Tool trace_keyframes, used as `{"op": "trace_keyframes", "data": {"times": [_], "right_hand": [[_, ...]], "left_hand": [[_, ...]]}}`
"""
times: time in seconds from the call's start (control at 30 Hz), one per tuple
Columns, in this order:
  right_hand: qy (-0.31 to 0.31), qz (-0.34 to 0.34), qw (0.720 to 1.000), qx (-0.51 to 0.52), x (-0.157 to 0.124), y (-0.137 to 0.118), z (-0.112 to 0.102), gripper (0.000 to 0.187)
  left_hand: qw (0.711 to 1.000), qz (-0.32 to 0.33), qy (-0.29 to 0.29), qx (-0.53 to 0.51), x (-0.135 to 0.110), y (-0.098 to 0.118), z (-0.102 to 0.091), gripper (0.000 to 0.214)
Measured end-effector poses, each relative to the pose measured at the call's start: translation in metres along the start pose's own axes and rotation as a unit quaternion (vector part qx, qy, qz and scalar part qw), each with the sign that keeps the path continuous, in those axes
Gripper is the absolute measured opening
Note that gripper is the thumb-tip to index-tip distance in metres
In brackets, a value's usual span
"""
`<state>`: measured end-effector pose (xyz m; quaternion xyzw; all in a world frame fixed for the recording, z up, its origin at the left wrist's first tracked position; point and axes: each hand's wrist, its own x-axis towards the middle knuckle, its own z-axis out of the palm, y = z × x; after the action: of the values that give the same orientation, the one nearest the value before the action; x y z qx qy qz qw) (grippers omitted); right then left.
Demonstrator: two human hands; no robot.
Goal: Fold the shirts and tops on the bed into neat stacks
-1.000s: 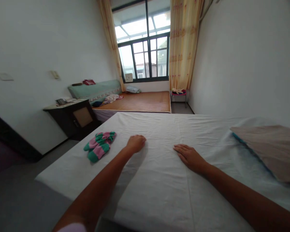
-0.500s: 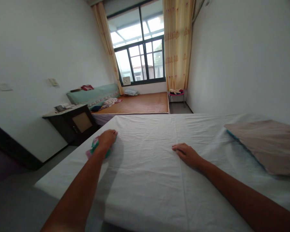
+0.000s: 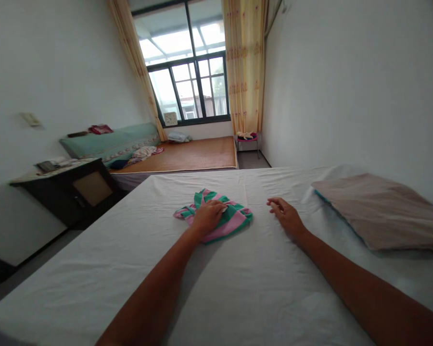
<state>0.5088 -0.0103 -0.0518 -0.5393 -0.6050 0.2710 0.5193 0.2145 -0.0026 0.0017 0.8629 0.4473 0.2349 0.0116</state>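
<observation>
A pink and green striped cloth [image 3: 238, 222], crumpled and partly spread, lies on the white sheet [image 3: 234, 278]. My left hand [image 3: 209, 215] is closed on its middle, fingers curled into the fabric; its exact kind of item does not show. To the right of the cloth and apart from it, my right hand [image 3: 286, 217] is just over the sheet, fingers loosely bent and apart, holding nothing.
A folded brown-grey cloth piece [image 3: 378, 211] with a blue edge lies at the right. Beyond the sheet stand a bed with a brown mat [image 3: 198, 153], a dark cabinet [image 3: 90, 190] and a small stool [image 3: 248, 138] by the curtain [image 3: 243, 72].
My left hand has moved right with the striped cloth, which now lies more spread out near the middle. My right hand's fingers have lifted and parted slightly. The view has turned a little to the right.
</observation>
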Motion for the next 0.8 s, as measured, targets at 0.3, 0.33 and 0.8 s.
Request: {"op": "trace_keyframes", "data": {"times": [0.3,0.33,0.8], "right_hand": [[-0.239,-0.244,0.926,-0.162,-0.023,-0.028,0.039,0.036],[-0.243,-0.248,0.926,-0.148,-0.021,-0.027,0.035,0.03],[-0.028,-0.112,0.979,-0.166,0.007,0.006,-0.021,0.026]], "left_hand": [[0.97,-0.235,-0.006,0.06,-0.023,-0.086,-0.01,0.032],[0.97,-0.234,-0.017,0.057,-0.024,-0.087,-0.01,0.032],[0.994,-0.079,-0.07,-0.008,-0.023,-0.073,-0.007,0.04]]}}
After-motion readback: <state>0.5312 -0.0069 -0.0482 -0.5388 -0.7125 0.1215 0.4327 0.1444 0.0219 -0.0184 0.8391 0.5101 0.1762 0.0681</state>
